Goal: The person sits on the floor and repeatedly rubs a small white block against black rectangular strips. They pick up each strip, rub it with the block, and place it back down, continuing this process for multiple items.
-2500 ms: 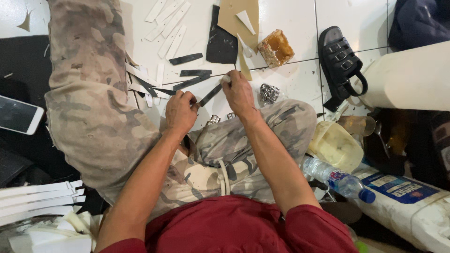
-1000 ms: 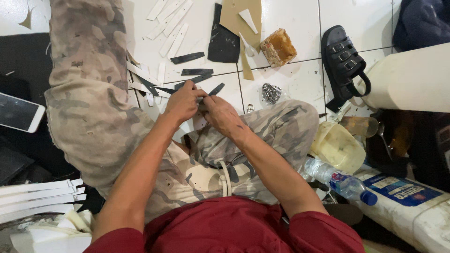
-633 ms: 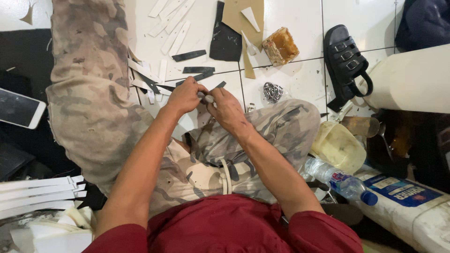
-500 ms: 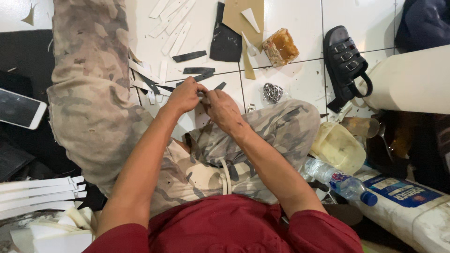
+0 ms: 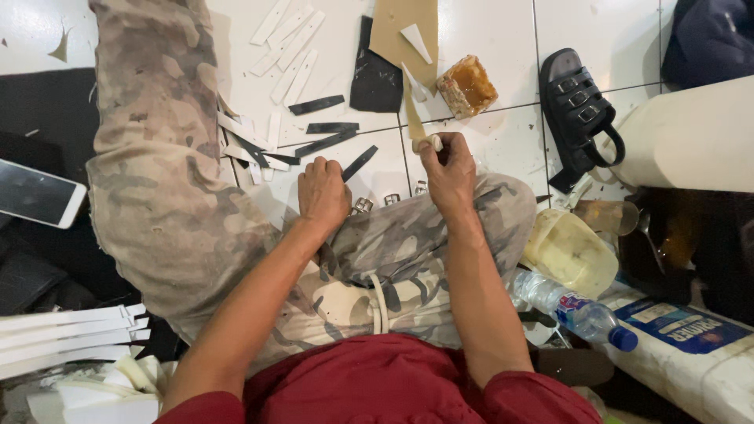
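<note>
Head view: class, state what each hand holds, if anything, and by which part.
The left hand pinches a black strip by its lower end. The right hand grips a small tan brush-like tool at its base.

Bright overhead light, soft shadows, sharp focus.

Black sandal, phone, water bottle.

A sandal lies right of the tub; a phone far left.
</note>
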